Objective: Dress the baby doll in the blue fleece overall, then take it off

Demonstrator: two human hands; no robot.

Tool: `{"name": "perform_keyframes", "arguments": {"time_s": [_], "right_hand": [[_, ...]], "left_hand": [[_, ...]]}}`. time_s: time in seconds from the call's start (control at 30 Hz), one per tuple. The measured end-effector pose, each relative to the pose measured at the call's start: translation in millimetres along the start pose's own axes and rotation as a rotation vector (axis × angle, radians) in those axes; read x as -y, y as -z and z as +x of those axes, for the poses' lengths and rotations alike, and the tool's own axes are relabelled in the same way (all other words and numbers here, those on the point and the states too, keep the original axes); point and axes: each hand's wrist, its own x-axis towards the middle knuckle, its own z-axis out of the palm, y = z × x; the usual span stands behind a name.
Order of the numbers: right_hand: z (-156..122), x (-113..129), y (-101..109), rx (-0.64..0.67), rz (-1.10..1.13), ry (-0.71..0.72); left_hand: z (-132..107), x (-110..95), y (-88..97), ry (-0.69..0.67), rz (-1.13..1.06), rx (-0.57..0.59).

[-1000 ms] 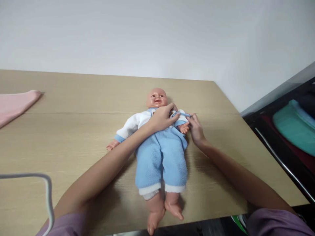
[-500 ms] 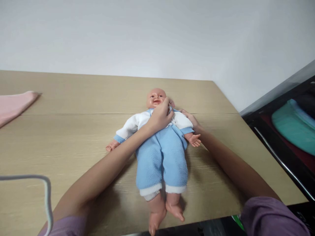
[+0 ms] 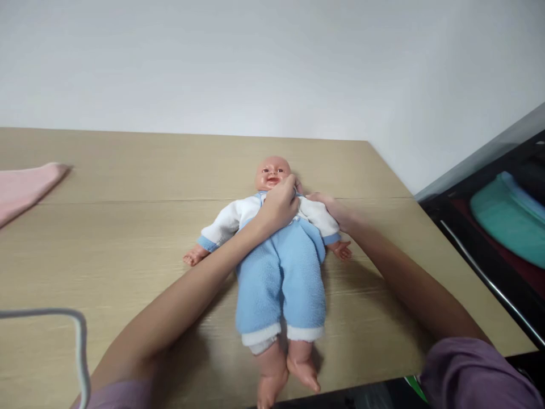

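A bald baby doll (image 3: 273, 173) lies on its back, feet toward me, in light blue trousers (image 3: 279, 284) and a white jacket (image 3: 244, 213) with blue cuffs. My left hand (image 3: 280, 203) reaches across the doll's chest, its fingers closed on the jacket's collar just below the chin. At the doll's shoulder on the right side, my right hand (image 3: 330, 209) is closed about the upper sleeve. Some of its fingers are hidden behind the sleeve. The doll's arms lie out to both sides.
The doll rests on a light wooden table (image 3: 119, 238) with a seam across it. Pink cloth (image 3: 25, 184) lies at the left edge. A grey cable (image 3: 80, 346) bends up at the lower left. Right of the table is a black object holding a teal item (image 3: 506, 216). A white wall stands behind.
The doll's arm on the right has shifted slightly outward and down. My right hand shows more over the shoulder, and my left hand stays at the collar. The view has tilted slightly.
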Motion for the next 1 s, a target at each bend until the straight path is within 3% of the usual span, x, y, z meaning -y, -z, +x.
{"name": "perform_keyframes", "arguments": {"time_s": [0.1,0.2,0.3,0.37,0.5,0.6,0.77,0.87,1.0], "right_hand": [[-28.7,12.0,15.6,-0.002,-0.181,-0.010],[-51.9,18.9,43.2,0.066,-0.558,0.051],[-54.4,11.4,69.8,0.122,-0.750,0.129],[-49.5,0.1,78.1,0.054,-0.783,0.199],[-50.2,-17.4,62.8,-0.228,-0.833,0.562],[-64.4,-17.5,36.1,-0.165,-0.831,0.722],[-79.4,-17.7,5.8,0.123,-0.639,0.599],[-73.1,-28.0,0.4,0.176,-0.328,0.433],[-57.1,-44.1,-5.9,0.147,0.120,0.233]], "left_hand": [[0.1,-0.5,0.1,-0.007,-0.003,0.004],[0.2,-1.4,-0.7,-0.010,0.000,0.009],[0.1,-2.6,-2.2,-0.006,0.018,0.035],[-0.8,-5.0,-1.9,0.003,0.038,0.048],[-8.0,-18.8,9.1,-0.029,0.175,0.043],[-17.0,-34.7,25.8,-0.125,0.286,0.074],[-26.9,-47.9,41.1,-0.257,0.270,0.269],[-27.7,-45.6,36.5,-0.263,0.271,0.341],[-26.2,-41.4,26.6,-0.210,0.198,0.367]]}}
